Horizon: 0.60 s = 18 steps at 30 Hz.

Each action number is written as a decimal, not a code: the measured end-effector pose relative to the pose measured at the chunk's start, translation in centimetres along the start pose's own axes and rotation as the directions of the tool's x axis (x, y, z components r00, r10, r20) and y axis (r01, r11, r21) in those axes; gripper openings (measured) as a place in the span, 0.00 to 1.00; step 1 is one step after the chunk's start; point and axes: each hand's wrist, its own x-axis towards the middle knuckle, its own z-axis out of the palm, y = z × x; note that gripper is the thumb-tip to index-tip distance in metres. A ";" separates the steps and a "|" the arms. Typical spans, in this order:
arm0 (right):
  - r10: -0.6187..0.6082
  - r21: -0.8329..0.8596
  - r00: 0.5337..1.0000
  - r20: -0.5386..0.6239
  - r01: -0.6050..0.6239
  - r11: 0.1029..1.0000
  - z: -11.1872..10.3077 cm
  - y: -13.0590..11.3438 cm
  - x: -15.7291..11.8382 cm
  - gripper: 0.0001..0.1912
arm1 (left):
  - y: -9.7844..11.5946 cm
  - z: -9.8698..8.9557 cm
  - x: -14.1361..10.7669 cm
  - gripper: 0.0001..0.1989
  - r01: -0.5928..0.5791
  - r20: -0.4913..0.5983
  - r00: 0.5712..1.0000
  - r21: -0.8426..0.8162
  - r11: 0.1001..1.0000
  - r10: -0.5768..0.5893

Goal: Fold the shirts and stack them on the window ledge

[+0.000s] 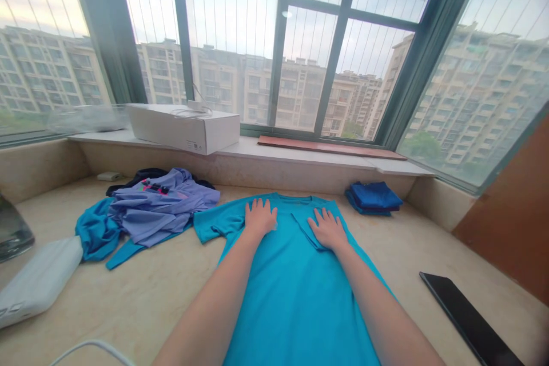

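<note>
A bright blue T-shirt (295,286) lies spread on the beige stone counter (141,303), its collar toward the window. Its left sleeve sticks out to the side, while the right sleeve is folded inward over the chest. My left hand (259,216) rests flat near the left shoulder, fingers apart. On the folded right sleeve lies my right hand (328,230), palm down with fingers spread. Neither hand grips anything.
A heap of purple and blue clothes (163,206) lies at left. Folded dark blue cloth (373,197) sits at back right. A white box (184,126) stands on the sill. A white device (43,280) is at left, a black flat object (465,314) at right.
</note>
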 end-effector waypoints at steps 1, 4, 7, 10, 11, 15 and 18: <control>-0.003 -0.005 1.000 -0.001 0.003 1.000 0.0 0.0 0.0 0.39 | -0.4 -0.5 -0.2 0.30 0.001 -0.002 1.000 0.019 1.000 -0.001; -0.011 -0.007 1.000 -0.006 0.011 1.000 0.0 0.1 0.0 0.39 | -3.3 -2.5 -1.6 0.22 0.007 0.018 1.000 0.100 0.995 -0.009; -0.016 0.011 1.000 -0.018 0.016 1.000 0.2 0.2 0.1 0.39 | -7.4 -4.5 -3.9 0.18 0.052 0.008 0.998 0.212 0.976 -0.055; -0.015 0.038 1.000 -0.023 0.016 0.999 0.4 0.2 0.3 0.39 | -11.0 -5.9 -6.3 0.19 0.097 -0.041 0.995 0.307 0.947 -0.088; -0.015 0.046 1.000 -0.023 0.016 0.999 0.5 0.3 0.3 0.39 | -11.9 -6.1 -7.0 0.19 0.102 -0.057 0.994 0.328 0.939 -0.089; -0.019 0.055 1.000 -0.023 0.020 0.998 0.5 0.4 0.3 0.39 | -13.8 -6.6 -8.1 0.19 0.150 -0.142 0.984 0.361 0.920 -0.104; -0.019 0.042 1.000 -0.017 0.019 0.999 0.4 0.4 0.3 0.39 | -14.7 -6.7 -8.1 0.19 0.196 -0.178 0.974 0.347 0.917 -0.141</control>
